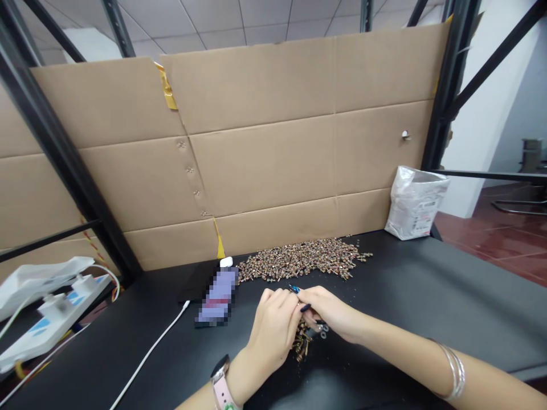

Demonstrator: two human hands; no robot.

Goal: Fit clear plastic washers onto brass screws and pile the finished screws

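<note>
Hundreds of small screws [299, 259] lie heaped on the black surface [427, 296] below the cardboard backing [265, 165], with a plastic bag [413, 203] off to the right. Nearer me, a smaller cluster of screws [302, 341] sits beneath the left hand [273, 324] and right hand [329, 310], both narrowly curled together; I cannot tell what they hold.

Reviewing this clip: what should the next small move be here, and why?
Probably the right hand and left hand should lower whatever their fingertips pinch, hidden here, onto the small screw heap beneath them: they meet directly above it, while the larger screw pile lies farther off.
</note>
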